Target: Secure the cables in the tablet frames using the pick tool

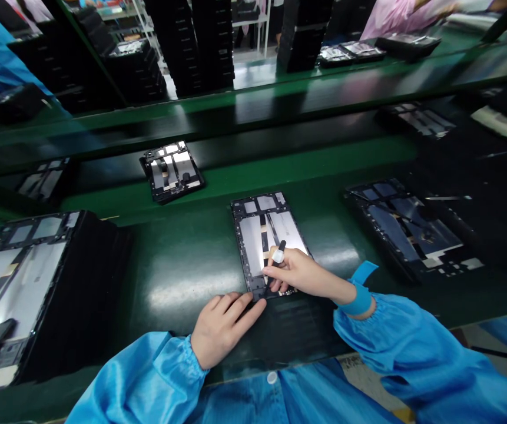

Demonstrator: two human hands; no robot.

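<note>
An opened tablet housing (251,235), black-framed with silver panels and dark ribbon cables, lies flat on the green bench in front of me. Closed around a black pen-like tool (282,245) with a white band, my right hand (300,272) is over the lower part of the housing. The tool slants down, and its tip at the housing's lower edge is hard to make out. My left hand (223,325) rests palm down with its fingers stretched, fingertips touching the lower left corner of the housing.
A tall stack of similar housings (36,282) stands on the left. Another housing (171,171) lies farther back, and one more (406,224) sits at the right. Tweezers (447,198) lie beside that one. Black tray stacks (211,47) rise behind the green rail (279,82).
</note>
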